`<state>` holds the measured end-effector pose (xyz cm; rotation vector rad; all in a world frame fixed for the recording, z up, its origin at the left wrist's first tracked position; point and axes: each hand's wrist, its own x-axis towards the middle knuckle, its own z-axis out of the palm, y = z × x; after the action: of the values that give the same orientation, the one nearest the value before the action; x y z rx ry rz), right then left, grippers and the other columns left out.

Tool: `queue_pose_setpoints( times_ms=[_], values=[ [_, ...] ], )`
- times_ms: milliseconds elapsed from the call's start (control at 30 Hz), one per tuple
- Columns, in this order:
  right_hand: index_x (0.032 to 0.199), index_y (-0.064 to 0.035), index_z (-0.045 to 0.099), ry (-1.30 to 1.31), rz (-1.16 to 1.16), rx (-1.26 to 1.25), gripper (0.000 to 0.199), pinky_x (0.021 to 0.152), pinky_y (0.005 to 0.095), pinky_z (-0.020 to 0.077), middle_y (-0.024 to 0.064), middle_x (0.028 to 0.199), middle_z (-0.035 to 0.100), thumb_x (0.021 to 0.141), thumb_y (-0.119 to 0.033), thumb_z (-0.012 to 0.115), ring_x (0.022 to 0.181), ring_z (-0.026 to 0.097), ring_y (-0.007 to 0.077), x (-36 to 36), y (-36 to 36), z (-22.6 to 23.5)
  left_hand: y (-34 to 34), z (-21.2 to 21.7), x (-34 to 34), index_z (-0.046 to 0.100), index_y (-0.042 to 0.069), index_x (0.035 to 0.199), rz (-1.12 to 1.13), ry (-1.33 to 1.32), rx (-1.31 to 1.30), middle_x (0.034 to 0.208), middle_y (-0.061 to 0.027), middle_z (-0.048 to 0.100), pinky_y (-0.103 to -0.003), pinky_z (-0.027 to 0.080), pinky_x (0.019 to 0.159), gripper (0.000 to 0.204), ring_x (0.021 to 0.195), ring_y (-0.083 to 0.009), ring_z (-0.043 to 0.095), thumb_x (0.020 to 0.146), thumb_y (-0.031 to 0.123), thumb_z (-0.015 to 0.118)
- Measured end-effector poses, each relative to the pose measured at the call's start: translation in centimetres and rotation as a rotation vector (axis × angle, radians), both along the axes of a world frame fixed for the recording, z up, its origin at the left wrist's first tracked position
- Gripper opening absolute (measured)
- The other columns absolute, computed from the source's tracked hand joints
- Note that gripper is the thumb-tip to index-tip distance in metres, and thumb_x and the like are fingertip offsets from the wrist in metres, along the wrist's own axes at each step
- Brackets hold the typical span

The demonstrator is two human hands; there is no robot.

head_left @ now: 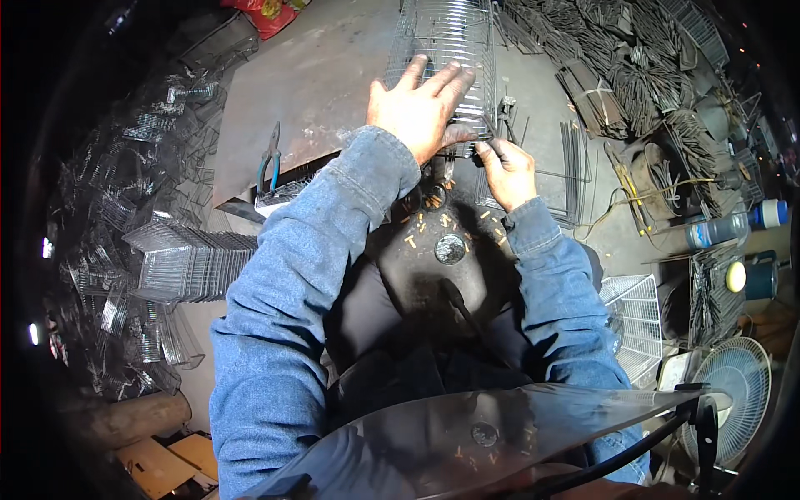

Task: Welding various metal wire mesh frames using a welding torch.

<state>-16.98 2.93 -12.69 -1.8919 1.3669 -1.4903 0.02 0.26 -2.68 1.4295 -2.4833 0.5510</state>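
The wire cage (pixel 446 50) lies ahead of both hands, its long axis running away from the person. The left hand (pixel 421 108) presses flat and open on its near end. The right hand (pixel 507 171), just beside and nearer the body, pinches the cage's near edge with curled fingers.
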Motion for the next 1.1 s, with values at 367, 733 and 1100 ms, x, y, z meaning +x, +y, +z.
queue_pose_setpoints(
  times_ms=[367,733,1100],
  values=[
    [0.083,0.0022,0.061,0.033,-0.019,0.035,0.021,0.060,0.0292,0.0466,0.0102,0.069,0.060,0.085,-0.018,0.063,0.064,0.058,0.0164,-0.8,-0.2,-0.2,0.1,0.1,-0.7,0.036,0.028,0.136,0.036,0.012,-0.038,0.139,0.0059,0.040,-0.057,0.042,0.084,0.079,0.129,-0.0259,0.036,0.069,0.064,0.058],
    [0.101,0.0002,0.063,0.615,0.653,1.006,0.057,0.081,0.0404,0.0478,0.0255,0.099,0.062,0.065,-0.043,0.066,0.096,0.059,0.0359,2.3,13.9,-26.3,-0.4,-0.1,-1.4,0.038,0.030,0.134,0.027,0.013,-0.053,0.138,0.0069,0.041,-0.056,0.043,0.084,0.075,0.128,-0.0254,0.036,0.069,0.060,0.061],
    [0.139,-0.0071,0.026,-0.340,0.461,1.046,0.069,0.045,0.0254,0.0485,0.0149,0.106,0.054,0.077,-0.003,0.056,0.061,0.057,0.0133,-6.4,18.7,7.8,-0.5,-0.3,1.2,0.037,0.029,0.134,0.035,0.044,-0.033,0.139,0.0068,0.039,-0.055,0.042,0.084,0.073,0.129,-0.0262,0.035,0.071,0.059,0.061]
  ],
)
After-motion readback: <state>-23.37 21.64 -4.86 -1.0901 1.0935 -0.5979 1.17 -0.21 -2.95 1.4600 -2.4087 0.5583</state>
